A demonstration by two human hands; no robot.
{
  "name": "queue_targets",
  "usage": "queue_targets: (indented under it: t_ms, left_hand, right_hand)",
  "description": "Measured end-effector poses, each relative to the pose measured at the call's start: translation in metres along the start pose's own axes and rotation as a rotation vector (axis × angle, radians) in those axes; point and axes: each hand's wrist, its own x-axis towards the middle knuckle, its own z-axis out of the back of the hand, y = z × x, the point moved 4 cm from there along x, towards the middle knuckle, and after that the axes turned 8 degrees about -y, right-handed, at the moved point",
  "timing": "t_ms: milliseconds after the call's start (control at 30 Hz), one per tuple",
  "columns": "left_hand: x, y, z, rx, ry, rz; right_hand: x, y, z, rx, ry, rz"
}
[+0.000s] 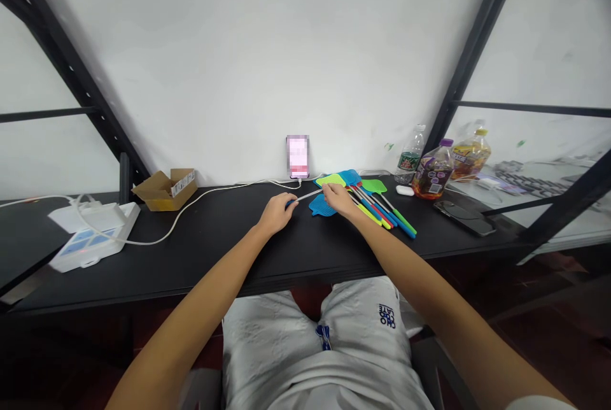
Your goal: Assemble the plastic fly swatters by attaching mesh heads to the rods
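My left hand (pixel 278 212) is closed round the blue handle of a fly swatter, above the middle of the black desk. A thin metal rod (pixel 309 196) runs from that handle to my right hand (pixel 338 198), whose fingers are closed on its far end. Just below my right hand shows a blue swatter head (pixel 321 206); whether it belongs to the held rod I cannot tell. To the right lies a pile of fly swatters (pixel 377 203) with blue, green, yellow and red handles, partly covered by my right hand and wrist.
A lit phone (pixel 298 156) leans on the wall, its cable running left to a white power strip (pixel 95 238). An open cardboard box (pixel 165 192) stands at left. On the right are a water bottle (pixel 410 155), a purple-capped bottle (pixel 434 171), a white case (pixel 405 190) and a dark phone (pixel 464 218).
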Motion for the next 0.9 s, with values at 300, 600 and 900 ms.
queue_targets:
  t_ms: [300, 600, 900]
  left_hand:
    - [0.001, 0.01, 0.001, 0.098, -0.007, 0.106]
    - [-0.001, 0.018, 0.001, 0.164, -0.035, 0.193]
    - [-0.001, 0.016, 0.002, 0.165, -0.008, 0.224]
  right_hand:
    - [-0.002, 0.0, 0.011, -0.597, 0.038, -0.007]
    - [-0.015, 0.008, -0.005, -0.859, 0.162, 0.042]
    - [-0.013, 0.008, -0.006, -0.818, 0.231, -0.017]
